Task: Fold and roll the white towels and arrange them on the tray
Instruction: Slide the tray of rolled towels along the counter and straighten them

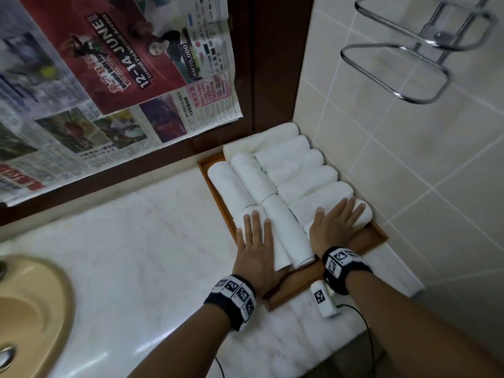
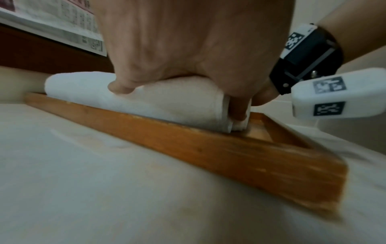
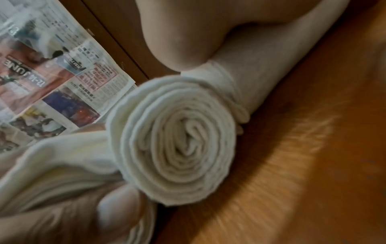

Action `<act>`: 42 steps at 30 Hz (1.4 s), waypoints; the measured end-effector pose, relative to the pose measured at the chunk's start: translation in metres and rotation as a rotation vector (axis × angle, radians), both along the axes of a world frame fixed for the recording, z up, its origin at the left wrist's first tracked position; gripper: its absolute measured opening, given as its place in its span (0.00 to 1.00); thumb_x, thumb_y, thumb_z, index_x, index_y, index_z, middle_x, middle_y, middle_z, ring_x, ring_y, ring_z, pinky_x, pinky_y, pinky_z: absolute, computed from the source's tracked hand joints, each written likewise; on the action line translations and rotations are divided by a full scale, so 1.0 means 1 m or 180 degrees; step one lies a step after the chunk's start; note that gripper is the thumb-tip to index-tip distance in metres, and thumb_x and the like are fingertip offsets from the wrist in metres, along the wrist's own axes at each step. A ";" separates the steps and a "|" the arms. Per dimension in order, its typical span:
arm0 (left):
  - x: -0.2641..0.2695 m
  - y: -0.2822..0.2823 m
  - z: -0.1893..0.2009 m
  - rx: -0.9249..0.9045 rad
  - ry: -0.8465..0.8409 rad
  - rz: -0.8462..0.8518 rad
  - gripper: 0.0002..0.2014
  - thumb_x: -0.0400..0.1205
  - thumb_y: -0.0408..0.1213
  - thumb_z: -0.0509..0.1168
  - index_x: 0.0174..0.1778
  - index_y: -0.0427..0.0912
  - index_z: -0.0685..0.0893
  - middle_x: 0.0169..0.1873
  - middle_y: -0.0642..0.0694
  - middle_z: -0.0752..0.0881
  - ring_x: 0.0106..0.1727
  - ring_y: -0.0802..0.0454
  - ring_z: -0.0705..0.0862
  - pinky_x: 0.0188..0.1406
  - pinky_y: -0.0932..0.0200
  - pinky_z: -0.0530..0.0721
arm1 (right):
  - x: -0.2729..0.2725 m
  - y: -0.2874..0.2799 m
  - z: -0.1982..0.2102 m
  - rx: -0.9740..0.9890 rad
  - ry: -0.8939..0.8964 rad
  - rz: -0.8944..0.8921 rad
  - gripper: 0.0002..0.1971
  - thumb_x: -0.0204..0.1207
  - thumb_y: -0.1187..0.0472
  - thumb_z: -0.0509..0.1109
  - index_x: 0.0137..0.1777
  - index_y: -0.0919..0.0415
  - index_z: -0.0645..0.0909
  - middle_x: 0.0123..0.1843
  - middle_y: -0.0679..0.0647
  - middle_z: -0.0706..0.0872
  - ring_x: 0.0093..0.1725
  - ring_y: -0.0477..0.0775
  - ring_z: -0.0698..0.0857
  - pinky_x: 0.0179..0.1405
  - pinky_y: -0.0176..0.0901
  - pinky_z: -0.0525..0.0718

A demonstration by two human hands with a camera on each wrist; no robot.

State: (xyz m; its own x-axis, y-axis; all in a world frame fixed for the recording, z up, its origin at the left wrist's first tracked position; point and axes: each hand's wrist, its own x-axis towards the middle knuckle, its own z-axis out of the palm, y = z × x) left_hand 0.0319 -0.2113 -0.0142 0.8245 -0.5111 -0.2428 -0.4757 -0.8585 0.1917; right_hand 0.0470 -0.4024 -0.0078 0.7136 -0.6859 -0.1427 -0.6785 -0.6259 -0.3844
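A wooden tray (image 1: 377, 236) sits on the marble counter against the tiled wall and holds several rolled white towels (image 1: 300, 173) in two rows. My left hand (image 1: 255, 241) lies flat with straight fingers on the near-left roll (image 1: 281, 259). In the left wrist view this hand (image 2: 188, 57) presses the roll (image 2: 167, 102) down inside the tray rim (image 2: 208, 148), thumb at the roll's end. My right hand (image 1: 334, 225) rests flat, fingers spread, on the nearest right-row rolls. The right wrist view shows a roll's spiral end (image 3: 177, 140) on the tray's wood (image 3: 313, 165).
A beige sink (image 1: 32, 309) is at the lower left of the marble counter (image 1: 136, 255). Newspaper (image 1: 109, 91) covers the dark-framed panel behind. A chrome rack (image 1: 409, 64) juts from the tiled wall (image 1: 422, 159) above the tray. A white tagged device (image 1: 324, 298) lies by my right wrist.
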 end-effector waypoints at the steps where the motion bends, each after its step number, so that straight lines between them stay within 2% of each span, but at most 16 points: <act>1: 0.005 -0.001 -0.001 0.0010 -0.0004 0.0036 0.62 0.74 0.81 0.48 0.87 0.35 0.35 0.83 0.30 0.25 0.83 0.30 0.25 0.84 0.26 0.43 | 0.005 0.002 0.000 0.0011 -0.0028 -0.0011 0.38 0.87 0.46 0.54 0.86 0.72 0.50 0.89 0.64 0.49 0.88 0.66 0.40 0.81 0.78 0.47; 6: 0.021 0.000 -0.002 0.0018 0.0032 0.0000 0.67 0.70 0.82 0.55 0.87 0.36 0.33 0.82 0.31 0.24 0.83 0.31 0.23 0.83 0.26 0.43 | 0.012 0.002 -0.007 -0.0010 -0.0180 -0.0020 0.36 0.86 0.48 0.56 0.86 0.69 0.53 0.89 0.63 0.50 0.88 0.66 0.41 0.80 0.80 0.46; 8: 0.022 0.003 0.003 0.0070 0.0071 -0.0058 0.70 0.66 0.85 0.56 0.86 0.38 0.30 0.81 0.31 0.21 0.81 0.32 0.20 0.82 0.25 0.36 | 0.006 -0.003 -0.009 -0.0008 -0.0314 -0.0002 0.35 0.86 0.48 0.56 0.87 0.65 0.53 0.90 0.62 0.47 0.88 0.64 0.39 0.82 0.77 0.43; 10: 0.015 0.003 0.011 0.0086 -0.0012 -0.0136 0.71 0.64 0.88 0.52 0.86 0.39 0.30 0.81 0.31 0.23 0.82 0.34 0.20 0.79 0.24 0.30 | -0.003 -0.006 -0.008 0.0104 -0.0475 -0.0039 0.34 0.87 0.46 0.56 0.88 0.60 0.51 0.90 0.60 0.44 0.88 0.62 0.39 0.83 0.73 0.42; 14: -0.007 -0.023 0.020 0.0181 -0.0246 -0.0598 0.61 0.73 0.81 0.49 0.88 0.37 0.40 0.86 0.31 0.33 0.86 0.34 0.28 0.80 0.23 0.35 | -0.021 -0.010 -0.007 0.0251 -0.0751 -0.0357 0.36 0.86 0.44 0.56 0.88 0.59 0.49 0.90 0.61 0.42 0.88 0.61 0.41 0.85 0.66 0.46; 18: -0.007 -0.040 0.005 0.0396 -0.0312 -0.0627 0.47 0.85 0.70 0.39 0.88 0.33 0.49 0.87 0.28 0.46 0.88 0.31 0.42 0.79 0.22 0.42 | -0.026 -0.009 -0.005 0.0627 -0.0763 -0.0735 0.38 0.87 0.46 0.58 0.88 0.63 0.46 0.89 0.64 0.37 0.88 0.61 0.40 0.85 0.63 0.41; 21: -0.007 -0.041 0.000 0.0372 -0.0295 -0.0657 0.47 0.86 0.70 0.38 0.88 0.33 0.49 0.87 0.29 0.46 0.88 0.30 0.41 0.80 0.23 0.42 | -0.023 0.004 -0.004 0.0942 -0.0603 -0.0657 0.41 0.87 0.43 0.56 0.88 0.57 0.36 0.87 0.57 0.26 0.87 0.60 0.33 0.85 0.65 0.38; 23: -0.006 -0.040 0.009 0.0212 -0.0303 -0.0673 0.48 0.84 0.72 0.40 0.89 0.35 0.44 0.87 0.31 0.40 0.87 0.34 0.34 0.81 0.25 0.38 | -0.020 0.009 -0.006 0.0905 -0.0560 -0.0597 0.42 0.86 0.43 0.56 0.88 0.57 0.35 0.86 0.58 0.24 0.87 0.62 0.31 0.85 0.65 0.37; 26: 0.016 -0.026 0.024 -0.0587 -0.0183 0.0074 0.45 0.85 0.69 0.41 0.89 0.41 0.42 0.87 0.39 0.35 0.87 0.40 0.30 0.85 0.34 0.35 | -0.021 0.003 -0.009 0.0245 -0.0451 -0.0332 0.41 0.86 0.42 0.52 0.89 0.60 0.38 0.88 0.64 0.30 0.87 0.62 0.31 0.84 0.67 0.34; 28: 0.044 -0.009 0.033 -0.1413 -0.0038 0.1119 0.37 0.89 0.59 0.49 0.89 0.40 0.50 0.88 0.37 0.43 0.89 0.39 0.39 0.88 0.40 0.44 | -0.018 -0.001 -0.011 -0.0319 -0.0258 0.0137 0.39 0.86 0.41 0.49 0.88 0.62 0.40 0.88 0.66 0.34 0.87 0.62 0.32 0.84 0.66 0.32; 30: 0.080 0.004 0.037 -0.1860 0.0227 0.1912 0.34 0.91 0.49 0.54 0.88 0.36 0.52 0.87 0.32 0.50 0.87 0.34 0.51 0.86 0.42 0.56 | -0.006 -0.002 -0.009 -0.0542 -0.0057 0.0617 0.38 0.86 0.41 0.48 0.89 0.61 0.42 0.89 0.65 0.36 0.87 0.63 0.34 0.83 0.65 0.30; 32: 0.118 0.009 0.036 -0.1772 0.0552 0.2336 0.36 0.90 0.48 0.56 0.88 0.35 0.48 0.85 0.30 0.55 0.84 0.31 0.59 0.81 0.39 0.64 | 0.014 -0.002 -0.003 -0.0585 0.0196 0.1008 0.37 0.87 0.40 0.46 0.89 0.59 0.42 0.89 0.65 0.38 0.88 0.64 0.36 0.84 0.67 0.32; 34: 0.151 0.009 0.032 -0.1597 0.0858 0.2684 0.40 0.89 0.51 0.58 0.88 0.34 0.44 0.84 0.29 0.60 0.81 0.30 0.66 0.78 0.37 0.69 | 0.038 -0.001 0.005 -0.0342 0.0502 0.1314 0.37 0.87 0.38 0.43 0.88 0.56 0.36 0.88 0.64 0.33 0.87 0.64 0.33 0.84 0.69 0.34; 36: 0.175 0.006 0.029 -0.1502 0.1108 0.2884 0.43 0.89 0.50 0.59 0.87 0.33 0.40 0.84 0.29 0.62 0.80 0.29 0.69 0.77 0.37 0.72 | 0.061 0.000 0.011 -0.0133 0.0850 0.1506 0.38 0.86 0.35 0.39 0.87 0.51 0.29 0.87 0.60 0.26 0.86 0.63 0.28 0.81 0.71 0.29; 38: 0.189 0.000 0.027 -0.1483 0.1105 0.3061 0.42 0.89 0.46 0.59 0.87 0.31 0.39 0.83 0.27 0.62 0.80 0.29 0.69 0.78 0.37 0.70 | 0.078 0.002 0.011 -0.0119 0.1105 0.1648 0.37 0.85 0.32 0.37 0.85 0.48 0.26 0.86 0.57 0.22 0.84 0.64 0.24 0.79 0.73 0.27; 42: 0.209 -0.018 0.022 -0.1325 0.0836 0.3445 0.37 0.91 0.41 0.57 0.87 0.31 0.42 0.83 0.27 0.60 0.82 0.29 0.64 0.81 0.38 0.62 | 0.099 0.007 0.008 -0.0134 0.1183 0.1706 0.37 0.86 0.35 0.38 0.85 0.48 0.23 0.86 0.56 0.23 0.84 0.67 0.25 0.80 0.76 0.32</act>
